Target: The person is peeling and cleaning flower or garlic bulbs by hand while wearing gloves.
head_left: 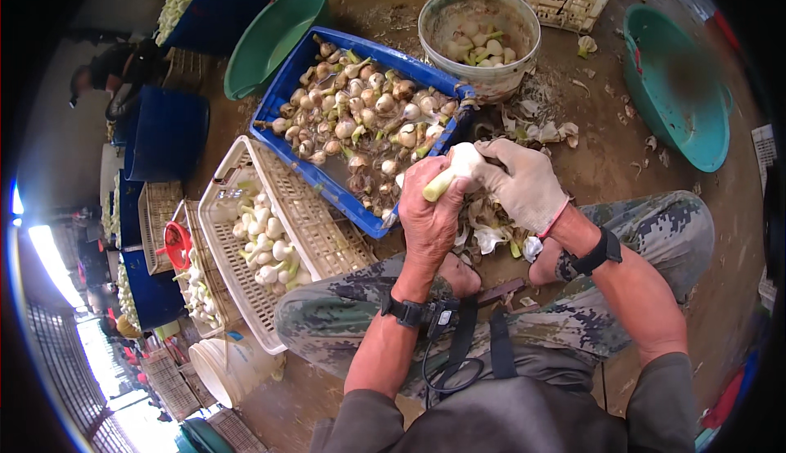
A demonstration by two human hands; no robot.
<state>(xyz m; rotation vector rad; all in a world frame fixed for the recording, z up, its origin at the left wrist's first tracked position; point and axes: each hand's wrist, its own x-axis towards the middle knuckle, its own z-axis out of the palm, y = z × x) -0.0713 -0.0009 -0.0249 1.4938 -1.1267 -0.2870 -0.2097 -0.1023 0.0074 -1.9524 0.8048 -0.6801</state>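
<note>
Both of my hands meet in front of me around one garlic bulb [465, 161] with a short, pale green stem stub. My bare left hand [427, 217] is closed round its stem side, thumb pressed along it. My right hand [524, 187], in a whitish glove, pinches the bulb from the other side. Just beyond them lies a blue tray [372, 222] of unpeeled, brownish garlic bulbs, its right corner near my left hand. Torn garlic skins [490, 228] are heaped below my hands, between my feet.
A white slatted crate [246, 310] of cleaned bulbs stands left of my knee. Beyond the tray is a dirty white tub [491, 85] holding some bulbs. Green basins [278, 40] flank the area. A white bucket [233, 371] lies tipped at lower left; a person [115, 68] is farther left.
</note>
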